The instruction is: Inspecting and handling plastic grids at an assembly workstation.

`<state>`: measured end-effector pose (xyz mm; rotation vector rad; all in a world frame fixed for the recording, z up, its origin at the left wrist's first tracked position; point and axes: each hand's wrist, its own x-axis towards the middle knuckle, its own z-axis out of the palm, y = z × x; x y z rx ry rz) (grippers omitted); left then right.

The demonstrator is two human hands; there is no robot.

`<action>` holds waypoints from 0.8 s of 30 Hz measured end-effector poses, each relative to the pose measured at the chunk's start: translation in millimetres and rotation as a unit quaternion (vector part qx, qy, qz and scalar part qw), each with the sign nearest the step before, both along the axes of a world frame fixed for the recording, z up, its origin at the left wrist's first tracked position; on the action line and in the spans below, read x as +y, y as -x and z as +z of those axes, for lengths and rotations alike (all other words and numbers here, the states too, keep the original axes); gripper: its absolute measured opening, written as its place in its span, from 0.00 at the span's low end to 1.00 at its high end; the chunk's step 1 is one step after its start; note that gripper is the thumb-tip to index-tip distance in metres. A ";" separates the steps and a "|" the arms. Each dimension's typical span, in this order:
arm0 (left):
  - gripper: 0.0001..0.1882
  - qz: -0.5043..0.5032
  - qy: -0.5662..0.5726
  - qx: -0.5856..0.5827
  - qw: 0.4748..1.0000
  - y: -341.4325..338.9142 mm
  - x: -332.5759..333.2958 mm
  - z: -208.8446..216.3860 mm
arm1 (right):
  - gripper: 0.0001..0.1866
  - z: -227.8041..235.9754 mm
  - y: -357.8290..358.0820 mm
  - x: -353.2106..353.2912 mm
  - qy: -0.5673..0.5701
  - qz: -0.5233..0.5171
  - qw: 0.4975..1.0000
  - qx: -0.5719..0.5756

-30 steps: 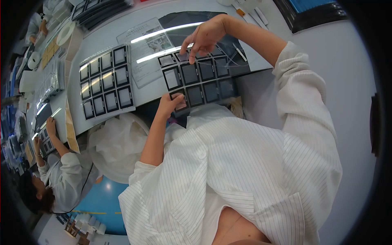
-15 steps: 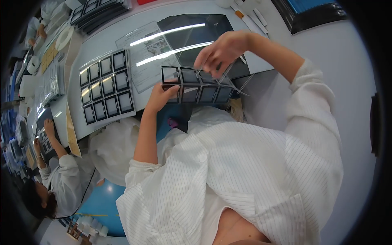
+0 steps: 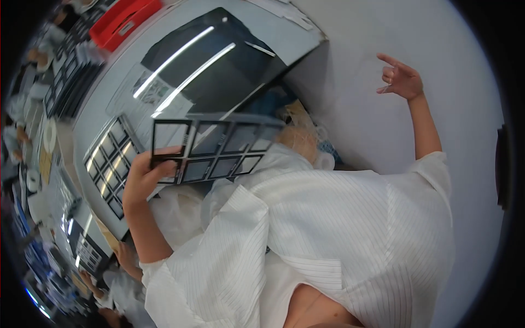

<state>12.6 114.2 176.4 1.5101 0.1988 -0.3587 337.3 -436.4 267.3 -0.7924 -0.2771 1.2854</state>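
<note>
We hold a black frame of square windows in our left hand, fingers closed around its left end, thumb across the front edge. Gripping one end lets the rest jut out level toward the right, lifted off the surface and hanging over our white coat. Our right hand is far to the right of the frame, raised and empty, fingers loosely curled with the forefinger out, so the left alone carries the weight. A second frame lies flat on the surface just left of the held one, and a dark mat lies above it. A red bin sits far up and to the left.
</note>
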 end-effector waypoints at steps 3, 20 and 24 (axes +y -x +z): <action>0.18 0.066 0.041 0.059 0.995 -8.0 -9.8 13.4 | 0.30 6.7 45.5 -66.9 0.238 -0.120 0.959 -0.101; 0.22 0.154 0.010 0.031 0.988 -55.6 -43.5 54.2 | 0.40 -392.9 265.4 3.3 0.702 0.054 0.559 -0.438; 0.23 0.207 0.006 0.040 0.978 -35.1 -36.3 51.7 | 0.43 -346.8 241.0 2.6 0.719 0.101 0.582 -0.366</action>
